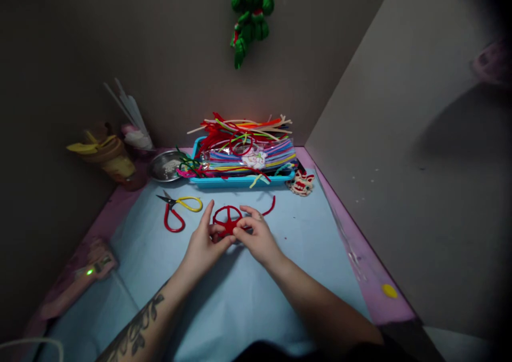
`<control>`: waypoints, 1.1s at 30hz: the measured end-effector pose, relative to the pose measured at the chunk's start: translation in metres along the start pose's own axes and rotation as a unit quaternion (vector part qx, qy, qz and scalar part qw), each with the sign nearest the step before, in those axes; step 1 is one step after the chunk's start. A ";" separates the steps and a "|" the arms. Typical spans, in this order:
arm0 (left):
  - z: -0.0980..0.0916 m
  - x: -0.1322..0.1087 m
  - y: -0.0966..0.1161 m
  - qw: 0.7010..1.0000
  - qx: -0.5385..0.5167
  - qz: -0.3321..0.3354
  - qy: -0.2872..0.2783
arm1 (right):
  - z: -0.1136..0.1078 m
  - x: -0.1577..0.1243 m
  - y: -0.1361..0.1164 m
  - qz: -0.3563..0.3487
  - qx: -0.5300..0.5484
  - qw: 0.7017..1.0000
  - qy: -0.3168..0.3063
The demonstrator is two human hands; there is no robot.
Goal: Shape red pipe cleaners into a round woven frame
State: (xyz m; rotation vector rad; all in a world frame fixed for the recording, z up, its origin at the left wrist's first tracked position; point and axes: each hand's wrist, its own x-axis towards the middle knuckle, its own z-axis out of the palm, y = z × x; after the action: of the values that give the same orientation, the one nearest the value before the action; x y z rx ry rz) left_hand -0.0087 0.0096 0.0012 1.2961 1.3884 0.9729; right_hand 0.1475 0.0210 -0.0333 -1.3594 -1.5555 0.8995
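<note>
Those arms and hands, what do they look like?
The left hand and right hand are gloveless. The bare left forearm carries a dark, leafy-looking tattoo; the bare right forearm shows none. Dark clothing appears at the bottom edge.

I face a plain grey wall [172, 42], which meets a paler right-hand wall [400, 138] at a corner ahead of me. A broad shadow [452, 122] falls across that paler side, and small white specks dot it lower down. My pink surface [382, 276] wears a light-blue covering [316, 276]; dimness deepens leftward.
</note>
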 end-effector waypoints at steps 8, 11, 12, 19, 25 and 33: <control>0.000 0.002 -0.001 0.993 -0.103 -0.047 0.038 | -0.001 -0.003 -0.004 -0.119 -0.072 0.988 0.060; -0.002 0.004 -0.001 0.987 -0.136 -0.062 0.058 | -0.008 -0.003 -0.009 -0.167 -0.096 0.976 0.098; -0.003 0.005 -0.001 0.985 -0.146 -0.066 0.062 | -0.010 -0.003 -0.010 -0.184 -0.108 0.971 0.109; -0.004 0.005 0.001 0.980 -0.173 -0.066 0.068 | -0.018 -0.001 -0.005 -0.256 -0.210 0.938 0.098; -0.003 0.002 0.008 0.983 -0.167 -0.072 0.034 | -0.015 0.003 -0.004 -0.274 -0.250 0.927 0.055; -0.001 -0.001 0.005 0.992 -0.115 -0.040 0.031 | -0.018 0.002 -0.005 -0.310 -0.237 0.919 0.053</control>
State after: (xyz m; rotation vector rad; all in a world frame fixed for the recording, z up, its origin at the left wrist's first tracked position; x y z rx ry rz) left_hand -0.0088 0.0094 0.0064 1.0398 1.3225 1.0913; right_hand 0.1624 0.0223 -0.0221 -1.0786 -2.0238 0.0545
